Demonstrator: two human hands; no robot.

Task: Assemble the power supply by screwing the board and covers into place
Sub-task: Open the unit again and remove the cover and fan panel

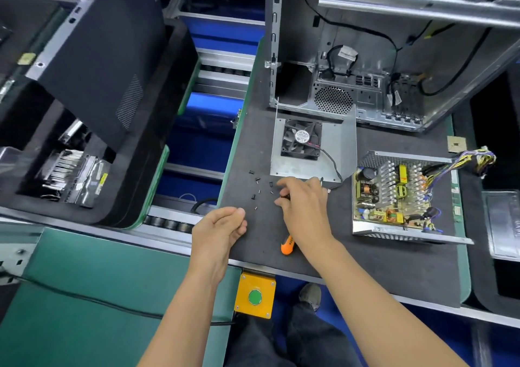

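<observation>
1. Power supply chassis [405,195], open-topped, with the board [394,197] seated inside: well to the right of the right hand [304,212], on the dark mat [365,257]; cable bundle [475,161] trailing off its far right corner.
2. Fan cover [312,147], lying flat just beyond the right hand's fingertips, fan up; thin lead running from fan toward chassis.
3. Screws [257,190], scattered loose between the two hands, nearer the right hand's fingers.
4. Right hand: fingers curled round the dark shaft end of a screwdriver [287,247], orange handle poking out beneath the wrist. Whether a screw is also pinched at the fingertips: cannot tell.
5. Left hand [222,226]: hovering left of the screwdriver, thumb and fingers drawn together at the tips; too small to tell if a screw sits between them.
6. Handling, judged: chassis and cover likely stiff sheet metal, light to moderate in weight, edges probably sharp. Best taken by the outer side walls or the folded rim, never by the board's components, coils or heat sinks, which look fragile.
7. Cover: best lifted by its bare edges, clear of the fan blades, with slack kept in the lead.
8. Screws: tiny, apt to roll or slip; fingertip pinch needed, one at a time.
9. Cable bundle: soft and floppy, likely to snag when the chassis is shifted.
</observation>
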